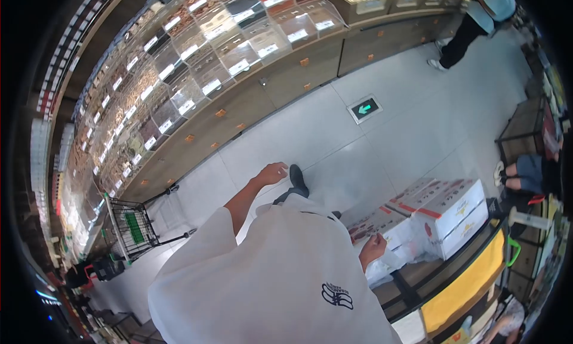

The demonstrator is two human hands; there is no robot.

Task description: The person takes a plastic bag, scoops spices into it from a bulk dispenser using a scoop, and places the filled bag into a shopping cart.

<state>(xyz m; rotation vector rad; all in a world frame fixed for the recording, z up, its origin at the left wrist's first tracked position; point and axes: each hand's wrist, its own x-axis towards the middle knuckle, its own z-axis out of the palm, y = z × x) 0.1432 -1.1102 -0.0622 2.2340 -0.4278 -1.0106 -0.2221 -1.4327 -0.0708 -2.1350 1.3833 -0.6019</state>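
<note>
My left hand (273, 173) hangs in front of me over the tiled floor, close to my dark shoe (298, 180). Its fingers are loosely bent, and I see nothing in them. On the other side my right hand (373, 248) is beside white cartons (452, 216) with red markings, some stacked. Its fingers are slightly curled with no object visible in them; whether they touch the carton or the clear plastic wrapping (412, 250) behind them, I cannot tell.
Clear bins of dry goods (209, 63) with price tags line the left above wooden cabinets (298, 75). A shopping cart (134, 224) stands at left. The floor bears a green arrow sign (364, 109). A person (471, 31) is far ahead; another person (528, 174) is at right, near a yellow-panelled shelf (465, 278).
</note>
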